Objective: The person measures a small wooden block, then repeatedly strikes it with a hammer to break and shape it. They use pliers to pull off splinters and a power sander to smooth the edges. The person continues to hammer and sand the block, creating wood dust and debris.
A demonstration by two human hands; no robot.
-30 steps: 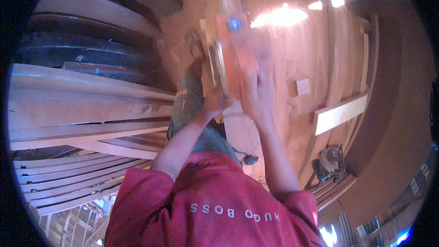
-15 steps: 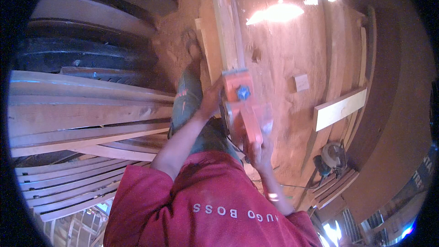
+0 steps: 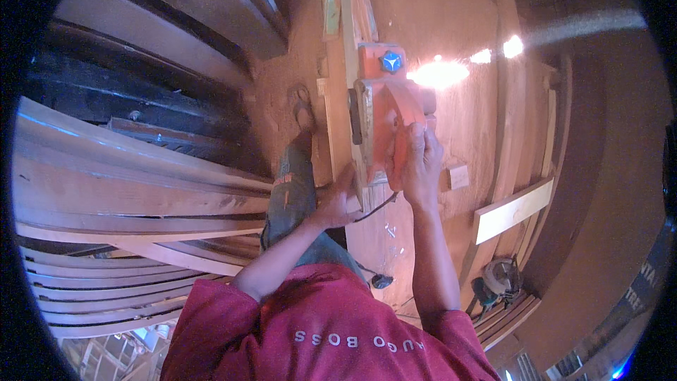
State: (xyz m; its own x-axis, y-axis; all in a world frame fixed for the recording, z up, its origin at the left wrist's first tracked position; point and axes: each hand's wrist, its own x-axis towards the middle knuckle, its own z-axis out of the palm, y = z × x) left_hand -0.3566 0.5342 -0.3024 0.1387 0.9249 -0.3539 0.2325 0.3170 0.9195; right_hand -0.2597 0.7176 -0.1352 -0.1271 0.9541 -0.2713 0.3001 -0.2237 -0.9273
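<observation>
An orange-red electric hand planer (image 3: 384, 109) with a blue knob at its front rests on a long narrow wooden board (image 3: 350, 28) that runs away from me. My right hand (image 3: 421, 159) is wrapped round the planer's rear handle. Behind the tool, my left hand (image 3: 340, 201) grips the left side of the board's near end, its fingers partly hidden. A black cord (image 3: 377, 208) trails back from the planer toward my body. The planer covers the middle of the board.
A small pale wood block (image 3: 457, 176) and a light plank (image 3: 513, 209) lie on the right. Beyond them sits another power tool (image 3: 501, 279) with a round guard. Stacked boards (image 3: 141, 197) fill the left side. My sandalled foot (image 3: 303, 109) stands left of the board.
The planer has moved away from me along the board with my right hand on it. My left hand has left the planer's side and is now lower, at the board's near end.
</observation>
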